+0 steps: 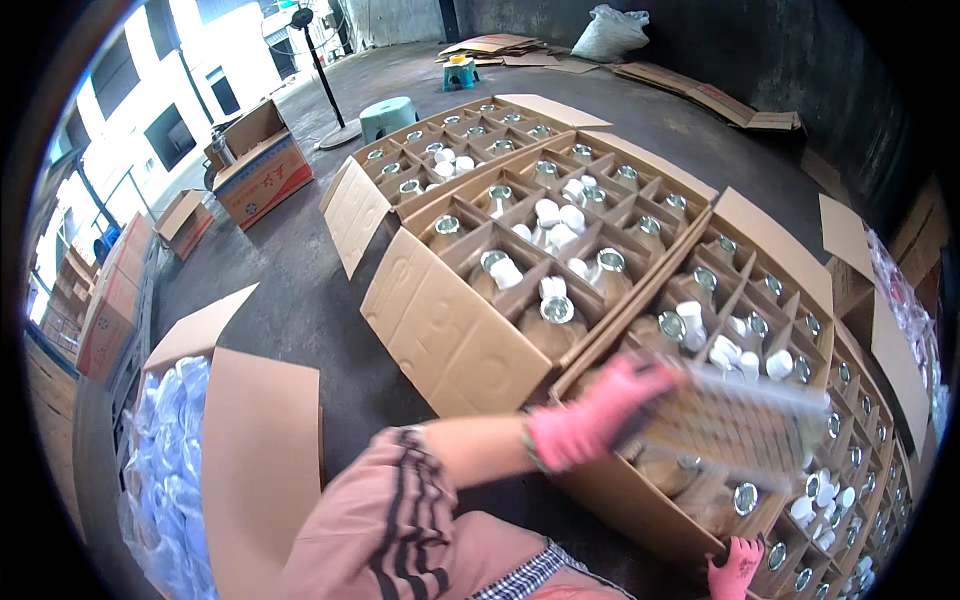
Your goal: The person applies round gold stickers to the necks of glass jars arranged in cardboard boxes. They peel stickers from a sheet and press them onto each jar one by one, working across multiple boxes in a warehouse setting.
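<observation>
L hand (605,412), pink-gloved, gripping blurred see-through rectangular gridded tray (738,422); tray sticks out right of it, long axis approx L–R, above divided brown cardboard carton (625,505) w/ silver-mouthed glass bottles (745,498). R hand (737,570), pink-gloved, nearer side, at carton corner, grip unclear; L closer to tray.

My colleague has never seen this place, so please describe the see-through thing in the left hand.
Find the row of open cardboard boxes holding bottles. Above one of them, the pink-gloved left hand holds a pale, roughly rectangular see-through thing, blurred. Its grid-like lines and raised position set it apart from the bottles standing below.
</observation>
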Available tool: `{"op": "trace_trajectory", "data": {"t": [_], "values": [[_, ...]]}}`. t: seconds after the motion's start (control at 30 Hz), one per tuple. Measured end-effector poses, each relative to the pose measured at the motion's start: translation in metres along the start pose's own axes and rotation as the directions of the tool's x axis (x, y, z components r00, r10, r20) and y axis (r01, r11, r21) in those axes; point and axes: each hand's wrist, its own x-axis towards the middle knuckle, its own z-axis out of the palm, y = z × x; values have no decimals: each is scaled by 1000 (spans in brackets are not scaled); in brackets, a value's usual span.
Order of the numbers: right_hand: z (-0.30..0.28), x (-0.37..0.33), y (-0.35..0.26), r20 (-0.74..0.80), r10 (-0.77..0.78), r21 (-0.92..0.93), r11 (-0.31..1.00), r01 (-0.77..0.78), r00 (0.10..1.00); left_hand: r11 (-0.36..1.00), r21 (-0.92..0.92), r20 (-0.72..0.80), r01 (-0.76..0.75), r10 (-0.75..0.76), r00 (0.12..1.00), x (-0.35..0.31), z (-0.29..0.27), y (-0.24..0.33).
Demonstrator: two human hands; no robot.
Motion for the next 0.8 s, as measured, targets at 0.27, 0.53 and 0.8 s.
{"op": "trace_trajectory", "data": {"t": [0.27, 0.53, 0.8], "values": [[12, 1, -4, -141, -15, -194, 981, -13, 990, 998, -63, 463, -5, 34, 886, 30, -33, -73], [36, -9, 28, -100, -93, -401, 915, 45, 991, 999, -35, 505, -27, 41, 862, 27, -24, -110], [88, -45, 47, -294, 291, -102, 938, -332, 911, 995, 48, 397, 92, -104, 912, 23, -29, -122]]}}
